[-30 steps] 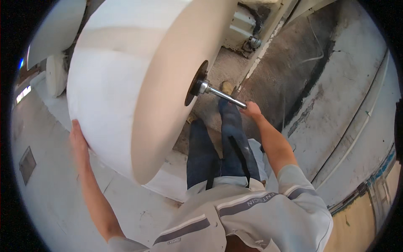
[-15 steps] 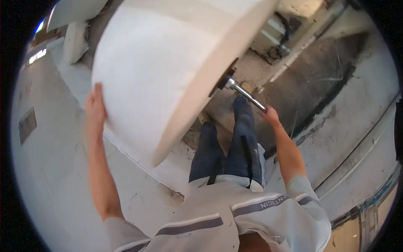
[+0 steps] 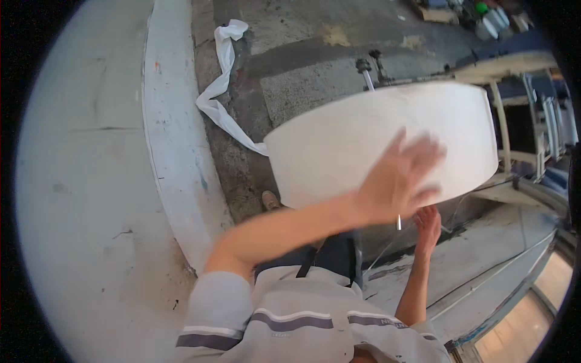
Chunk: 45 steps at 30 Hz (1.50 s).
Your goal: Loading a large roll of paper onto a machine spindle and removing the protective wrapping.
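A big white roll of sheet material stands before me, its broad curved side facing up. My left hand, smeared by motion, reaches across it with fingers spread; whether the palm touches the surface I cannot tell. At the roll's near right edge is my right hand, fingers pointing up along the near face and apparently gripping nothing. A metal rod end shows beside that hand, below the roll. Beyond the far side, a metal shaft with a dark end piece sticks out. The roll's middle is hidden under my left forearm.
From the roll's left edge a loose white strip trails over the worn floor. A low white ledge runs along the left. Machine framing stands close by the roll's right end, with mixed items at the far right.
My view has swung, and the roll now sits farther right, turned with its curved side up. My right hand has let go of the metal handle; my left has left the roll's edge and crossed over.
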Available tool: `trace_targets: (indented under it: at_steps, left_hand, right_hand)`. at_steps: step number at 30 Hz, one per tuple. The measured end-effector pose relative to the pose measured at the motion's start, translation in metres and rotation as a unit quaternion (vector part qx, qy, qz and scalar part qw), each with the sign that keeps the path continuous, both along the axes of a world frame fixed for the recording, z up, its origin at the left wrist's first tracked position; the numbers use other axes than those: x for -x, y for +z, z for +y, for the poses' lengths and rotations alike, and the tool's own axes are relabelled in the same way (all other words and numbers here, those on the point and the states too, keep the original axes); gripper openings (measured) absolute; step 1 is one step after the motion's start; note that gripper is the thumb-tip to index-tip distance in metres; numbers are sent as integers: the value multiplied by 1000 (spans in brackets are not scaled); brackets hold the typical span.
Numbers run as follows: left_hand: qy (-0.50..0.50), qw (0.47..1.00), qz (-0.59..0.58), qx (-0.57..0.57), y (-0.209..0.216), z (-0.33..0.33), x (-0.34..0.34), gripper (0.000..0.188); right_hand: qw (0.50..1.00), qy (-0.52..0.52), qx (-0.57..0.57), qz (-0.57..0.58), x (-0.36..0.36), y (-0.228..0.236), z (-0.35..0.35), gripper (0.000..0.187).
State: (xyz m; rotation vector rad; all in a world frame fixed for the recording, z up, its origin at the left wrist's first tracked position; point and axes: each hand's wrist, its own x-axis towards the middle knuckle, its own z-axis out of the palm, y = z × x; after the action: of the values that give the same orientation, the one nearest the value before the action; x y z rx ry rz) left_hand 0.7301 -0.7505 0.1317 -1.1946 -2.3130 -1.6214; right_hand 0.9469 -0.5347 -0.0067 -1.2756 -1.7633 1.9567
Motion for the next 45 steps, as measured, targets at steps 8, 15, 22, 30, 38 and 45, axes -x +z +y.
trace_targets:
  at_steps: [8, 15, 22, 30, 38, 45]
  left_hand:
    - [179, 852, -453, 193, -92, -389, -134, 49]
    - [399, 717, -438, 368, -142, -659, -186, 52]
    - [231, 786, -485, 306, -145, -579, -39, 60]
    - [-113, 823, -337, 443, -101, -436, 193, 64]
    - [-136, 832, -158, 513, -73, -383, 411, 62]
    - [-208, 833, -247, 449, -90, -317, 504, 60]
  right_hand:
    - [965, -83, -245, 47, 117, 71, -185, 66]
    - [932, -156, -302, 123, 131, 54, -204, 67]
    - [909, -227, -337, 93, 141, 49, -205, 59]
    - [873, -337, -350, 36, 140, 37, -182, 48]
    - [724, -371, -519, -263, 206, 98, -240, 43]
    - [919, -289, -267, -16, 385, 119, -265, 34]
